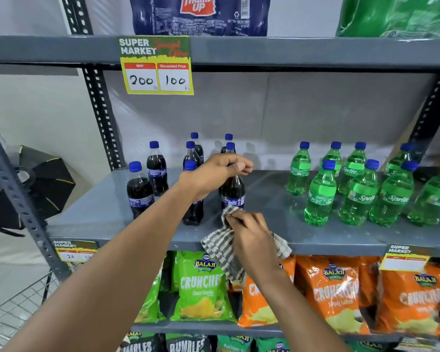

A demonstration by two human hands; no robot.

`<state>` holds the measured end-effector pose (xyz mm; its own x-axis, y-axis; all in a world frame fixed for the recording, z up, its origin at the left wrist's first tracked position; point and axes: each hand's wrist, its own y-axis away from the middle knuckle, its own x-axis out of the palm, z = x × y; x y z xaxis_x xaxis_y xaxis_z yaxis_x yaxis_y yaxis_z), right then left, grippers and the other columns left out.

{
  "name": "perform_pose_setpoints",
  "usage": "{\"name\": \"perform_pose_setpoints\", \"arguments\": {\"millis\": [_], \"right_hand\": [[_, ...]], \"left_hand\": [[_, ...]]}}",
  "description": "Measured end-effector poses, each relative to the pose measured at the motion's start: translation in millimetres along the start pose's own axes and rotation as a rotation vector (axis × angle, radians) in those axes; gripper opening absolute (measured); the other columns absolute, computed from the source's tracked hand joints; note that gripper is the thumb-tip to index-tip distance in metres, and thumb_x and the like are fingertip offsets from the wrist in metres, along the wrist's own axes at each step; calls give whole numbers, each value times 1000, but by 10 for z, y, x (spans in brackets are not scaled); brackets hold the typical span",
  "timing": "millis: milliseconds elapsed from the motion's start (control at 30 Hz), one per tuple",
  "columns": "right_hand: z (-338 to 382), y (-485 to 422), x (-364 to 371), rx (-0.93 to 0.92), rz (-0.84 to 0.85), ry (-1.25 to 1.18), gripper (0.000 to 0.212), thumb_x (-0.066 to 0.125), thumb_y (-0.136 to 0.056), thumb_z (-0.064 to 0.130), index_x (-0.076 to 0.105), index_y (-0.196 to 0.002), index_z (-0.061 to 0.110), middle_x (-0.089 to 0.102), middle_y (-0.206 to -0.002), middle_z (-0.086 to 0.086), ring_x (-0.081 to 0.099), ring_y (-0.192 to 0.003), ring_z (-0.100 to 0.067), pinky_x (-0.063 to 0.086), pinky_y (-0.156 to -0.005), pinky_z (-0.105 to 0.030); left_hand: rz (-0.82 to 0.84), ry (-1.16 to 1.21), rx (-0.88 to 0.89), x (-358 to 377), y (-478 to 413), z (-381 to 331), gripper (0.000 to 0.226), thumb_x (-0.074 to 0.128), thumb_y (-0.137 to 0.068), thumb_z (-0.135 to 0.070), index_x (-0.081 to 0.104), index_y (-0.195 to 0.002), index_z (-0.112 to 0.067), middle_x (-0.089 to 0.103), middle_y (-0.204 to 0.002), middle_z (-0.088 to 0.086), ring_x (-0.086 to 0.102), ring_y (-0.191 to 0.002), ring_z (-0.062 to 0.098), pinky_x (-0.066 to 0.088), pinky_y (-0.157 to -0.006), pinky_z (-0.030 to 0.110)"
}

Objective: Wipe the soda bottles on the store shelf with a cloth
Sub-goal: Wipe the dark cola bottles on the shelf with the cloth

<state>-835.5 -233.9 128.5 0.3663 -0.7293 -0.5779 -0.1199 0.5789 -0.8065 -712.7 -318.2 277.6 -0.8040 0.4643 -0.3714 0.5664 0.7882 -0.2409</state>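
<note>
The left hand [215, 171] closes around the neck of a dark cola plastic bottle with a blue label [233, 193], which stands upright near the front of the grey metal shelf [264, 207]. The right hand [252, 237] pinches a grey-and-white striped cloth [220, 246] and presses it against the bottle's lower part. Green plastic soda bottles with blue caps [320, 193] stand to the right, well apart.

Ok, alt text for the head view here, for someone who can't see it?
A person's left hand grips the top of a dark cola bottle on a grey store shelf while the right hand presses a striped cloth against its base. Green Sprite bottles stand to the right.
</note>
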Motion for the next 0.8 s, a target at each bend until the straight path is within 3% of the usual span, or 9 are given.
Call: {"name": "perform_pose_setpoints", "arguments": {"millis": [233,333,400,500,633,800], "right_hand": [[65,-561,-233,199,-285,-203,32,71,-83,-10,75,-112,2,74,-112,-8,66,-100,-26,52,-93,-28],[58,-480,-211,295,-300,-310,28,71,-87,-5,75,-114,3,75,-113,-7,69,-103,-20,53,-96,-26],[42,-327,-155,372,-273,-345,27,71,-88,-3,74,-115,2,75,-111,-9,70,-99,-17,50,-94,-16],[64,-118,-86,460,-191,-310,26,72,-88,-3,74,-114,1,76,-106,-12,72,-93,-23,43,-88,-8],[156,-210,-144,460,-232,-307,25,72,-87,-4,75,-112,0,75,-108,-10,72,-97,-21,46,-94,-11],[294,-527,-209,414,-345,-281,27,71,-88,-3,75,-115,4,74,-114,-6,69,-105,-20,53,-98,-29]], "left_hand": [[7,6,-1,-15,-16,7,23,49,-105,-15,69,-115,-18,72,-120,-1,64,-118,8,47,-101,21],[20,13,-12,-34,-16,17,23,50,-105,-16,69,-117,-21,71,-121,-5,63,-117,2,47,-96,16],[30,23,-12,-50,-10,21,24,49,-105,-15,67,-120,-19,70,-123,-4,62,-117,1,46,-94,13],[48,14,-4,-44,-8,10,25,48,-105,-13,66,-123,-15,69,-127,1,61,-120,6,44,-100,16],[60,5,2,-43,-18,3,28,47,-106,-12,63,-129,-8,66,-132,6,59,-126,15,39,-111,25],[46,70,30,-28,-17,64,30,46,-106,-10,61,-131,-8,66,-133,7,59,-126,15,42,-109,26]]}}
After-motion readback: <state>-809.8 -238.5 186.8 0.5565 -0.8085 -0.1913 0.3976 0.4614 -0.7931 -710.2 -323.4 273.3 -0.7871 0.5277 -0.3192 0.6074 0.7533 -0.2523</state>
